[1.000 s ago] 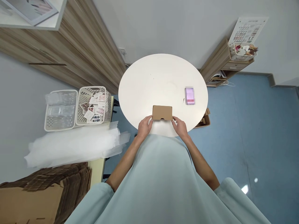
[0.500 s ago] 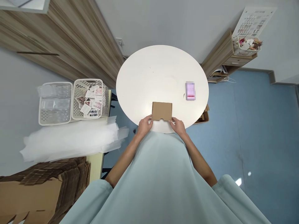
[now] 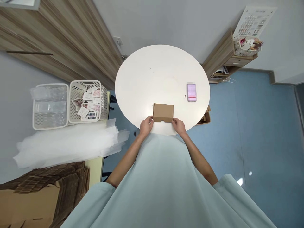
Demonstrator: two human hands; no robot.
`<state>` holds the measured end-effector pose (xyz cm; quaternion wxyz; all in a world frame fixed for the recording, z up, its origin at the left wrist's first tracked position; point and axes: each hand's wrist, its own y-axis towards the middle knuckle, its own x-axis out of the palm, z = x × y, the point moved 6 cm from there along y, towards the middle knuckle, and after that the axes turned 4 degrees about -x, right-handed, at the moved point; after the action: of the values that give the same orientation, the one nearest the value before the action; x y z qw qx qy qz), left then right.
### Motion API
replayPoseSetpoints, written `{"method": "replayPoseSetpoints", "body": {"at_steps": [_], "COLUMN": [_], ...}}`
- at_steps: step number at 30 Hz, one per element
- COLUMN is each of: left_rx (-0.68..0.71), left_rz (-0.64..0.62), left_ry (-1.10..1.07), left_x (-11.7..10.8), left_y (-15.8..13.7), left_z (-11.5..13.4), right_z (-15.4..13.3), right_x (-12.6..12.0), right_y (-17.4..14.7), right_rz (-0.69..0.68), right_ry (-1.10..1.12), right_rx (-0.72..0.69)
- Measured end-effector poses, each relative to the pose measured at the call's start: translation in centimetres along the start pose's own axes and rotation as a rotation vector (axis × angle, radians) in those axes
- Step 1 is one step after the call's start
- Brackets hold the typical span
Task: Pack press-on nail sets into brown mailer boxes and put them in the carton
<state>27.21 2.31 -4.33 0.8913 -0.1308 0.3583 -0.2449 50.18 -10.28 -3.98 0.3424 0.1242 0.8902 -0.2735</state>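
A small brown cardboard box (image 3: 163, 111) lies near the front edge of the round white table (image 3: 147, 60). Its lid is down, and the front face shows with a notch at the bottom middle. My left hand (image 3: 146, 126) pinches the box's front left corner, fingers bent against its side. At the front right corner, my right hand (image 3: 179, 126) grips in the same way. Further right on the table lies a blurred pink and purple phone-sized object (image 3: 191, 92), apart from both hands.
Left of the table, white baskets hold clear plastic packs (image 3: 50, 106) and small printed packets (image 3: 91, 103). Below them lie a pile of white translucent sheets (image 3: 68, 144) and stacked flat cardboard (image 3: 71, 186). A wooden cabinet (image 3: 220, 57) stands back right; an open carton (image 3: 205, 117) sits beneath the table's right side.
The box's front flap has come down, so the front face now shows below the lid. Both hands stay at the front corners. The whole view has shifted slightly.
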Motion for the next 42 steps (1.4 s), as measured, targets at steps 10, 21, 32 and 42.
{"method": "replayPoseSetpoints", "body": {"at_steps": [10,21,32,42], "left_rx": [-0.025,-0.015,-0.142,-0.094], "left_rz": [-0.016,0.156,-0.029,-0.009], "left_ry": [-0.143,-0.203,-0.273,-0.266], "left_x": [-0.3,-4.9,-3.9,-3.9], "left_y": [0.0,-1.9,-1.3,-1.1], "left_z": [1.1,5.4,4.5,4.1], "right_z": [0.2,-2.9,-2.4,-1.8], "right_x": [-0.2,-5.6,-5.8,-5.8], "right_y": [1.3,-0.3,-0.8,-1.4], "right_rz": [0.065,0.095,0.023,0.058], "right_ry": [0.16,0.18,0.211,0.241], "right_rx": [-0.064,-0.04,0.057,0.058]}}
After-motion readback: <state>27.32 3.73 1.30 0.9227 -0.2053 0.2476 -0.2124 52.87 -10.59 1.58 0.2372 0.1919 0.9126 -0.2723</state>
